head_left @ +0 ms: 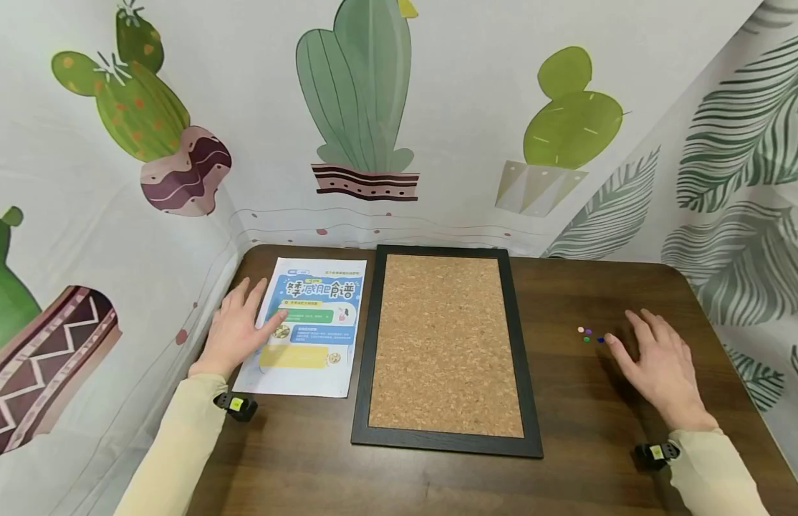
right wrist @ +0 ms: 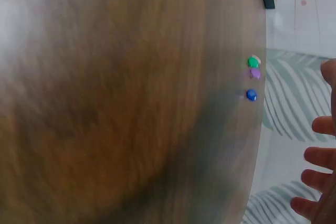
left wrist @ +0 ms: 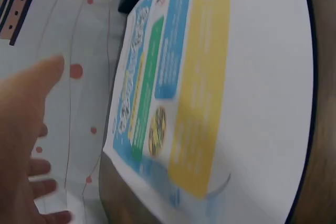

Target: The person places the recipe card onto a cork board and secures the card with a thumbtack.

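Note:
A framed cork board (head_left: 447, 344) lies flat in the middle of the table. To its left is a printed paper sheet (head_left: 311, 333) with blue, green and yellow blocks of text. My left hand (head_left: 238, 326) is spread at the sheet's left edge, thumb over the print; whether it touches the paper I cannot tell. On the right, several small round coloured pieces, possibly thumbtacks, sit close together: a green one (right wrist: 253, 62), a purple one (right wrist: 255, 73) and a blue one (right wrist: 251, 95) among them. My right hand (head_left: 660, 362), fingers spread, is just right of them, thumb nearest the blue one.
The dark wooden table (head_left: 296, 459) has rounded back corners. Behind it and at the sides hangs a white cloth (head_left: 463, 93) printed with cacti and leaves. The board's black frame (head_left: 447, 441) reaches close to the back edge. A small device (head_left: 244, 408) is strapped to each wrist.

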`<state>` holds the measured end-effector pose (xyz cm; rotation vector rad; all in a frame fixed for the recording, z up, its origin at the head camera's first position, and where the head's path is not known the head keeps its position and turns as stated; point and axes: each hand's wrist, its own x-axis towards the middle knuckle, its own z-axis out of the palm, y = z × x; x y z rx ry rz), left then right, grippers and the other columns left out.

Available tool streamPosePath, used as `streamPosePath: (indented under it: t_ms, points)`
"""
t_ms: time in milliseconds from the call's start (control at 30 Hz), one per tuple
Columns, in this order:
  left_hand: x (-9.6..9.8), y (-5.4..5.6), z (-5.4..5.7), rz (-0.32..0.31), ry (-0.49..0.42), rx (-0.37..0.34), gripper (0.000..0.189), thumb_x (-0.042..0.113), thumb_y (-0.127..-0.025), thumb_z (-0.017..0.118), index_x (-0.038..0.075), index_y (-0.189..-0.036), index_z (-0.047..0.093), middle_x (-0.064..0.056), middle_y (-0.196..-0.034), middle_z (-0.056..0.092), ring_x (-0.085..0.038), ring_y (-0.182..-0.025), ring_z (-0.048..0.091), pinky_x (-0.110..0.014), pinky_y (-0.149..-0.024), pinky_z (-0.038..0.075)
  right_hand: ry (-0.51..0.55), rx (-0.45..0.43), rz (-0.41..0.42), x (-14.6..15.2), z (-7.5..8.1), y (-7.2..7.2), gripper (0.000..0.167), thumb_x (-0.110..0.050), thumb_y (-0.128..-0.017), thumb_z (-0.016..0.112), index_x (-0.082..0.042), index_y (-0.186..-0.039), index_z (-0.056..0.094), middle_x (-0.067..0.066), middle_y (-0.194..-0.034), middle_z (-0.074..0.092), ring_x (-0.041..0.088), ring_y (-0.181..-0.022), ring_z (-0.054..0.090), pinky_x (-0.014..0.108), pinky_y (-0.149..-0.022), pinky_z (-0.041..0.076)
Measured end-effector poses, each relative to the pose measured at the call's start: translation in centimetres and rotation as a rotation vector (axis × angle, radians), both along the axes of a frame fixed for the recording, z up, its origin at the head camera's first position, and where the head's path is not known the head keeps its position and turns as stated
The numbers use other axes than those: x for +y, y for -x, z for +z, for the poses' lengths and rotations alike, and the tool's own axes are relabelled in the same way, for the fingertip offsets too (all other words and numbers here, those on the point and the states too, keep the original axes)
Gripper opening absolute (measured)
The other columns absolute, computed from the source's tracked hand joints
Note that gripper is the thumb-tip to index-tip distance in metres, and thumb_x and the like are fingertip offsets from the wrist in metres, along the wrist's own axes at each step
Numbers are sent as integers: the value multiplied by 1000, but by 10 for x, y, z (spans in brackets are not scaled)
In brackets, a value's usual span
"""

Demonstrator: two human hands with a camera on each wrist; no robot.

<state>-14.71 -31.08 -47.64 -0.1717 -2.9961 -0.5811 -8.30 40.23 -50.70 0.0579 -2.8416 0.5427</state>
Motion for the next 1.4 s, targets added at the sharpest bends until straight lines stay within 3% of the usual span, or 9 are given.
streamPosePath:
  t_ms: [133,300,533,767,1033,1400]
  points:
    - [4,-5,1,27,-76,-47,82,47,-103,59,-3,-161,30,-37,-158,29,-56,-142,30,-73,-108,28,2,46,22,-7,-3,-3,54,-28,-103,63,10,-139,53,41,-137,49,63,-123,42,75,-99,28]
    - [6,-11,0,63,-124,-105,78,41,-104,60,-5,-160,30,-38,-154,32,-55,-141,32,-71,-109,29,16,54,40,-16,-4,-7,40,-16,-99,67,11,-127,60,39,-124,57,61,-114,47,72,-97,32]
    - [4,-21,-6,122,-133,-144,81,34,-103,63,-6,-161,24,-40,-150,34,-56,-138,36,-70,-108,33,12,19,64,-28,-2,-14,31,-12,-99,67,11,-120,65,36,-115,62,55,-103,54,69,-85,41]
    - [-1,-34,-13,200,-112,-182,82,37,-101,66,-12,-156,29,-43,-143,40,-59,-129,41,-72,-100,38,9,9,93,-38,-5,-16,28,-12,-98,69,7,-118,67,33,-111,66,52,-99,59,67,-80,45]
    - [-3,-41,-20,219,-99,-250,84,37,-98,68,-14,-153,31,-44,-141,41,-60,-127,43,-71,-95,41,-10,-39,109,-48,-7,-18,25,-15,-100,68,3,-118,68,27,-109,67,46,-96,61,64,-73,49]
    - [1,-45,-20,212,-65,-240,92,36,-93,76,-20,-149,31,-46,-136,41,-61,-123,44,-69,-98,41,-31,-33,156,-63,-14,-17,21,-15,-98,70,0,-112,70,20,-103,69,41,-90,63,60,-70,51]
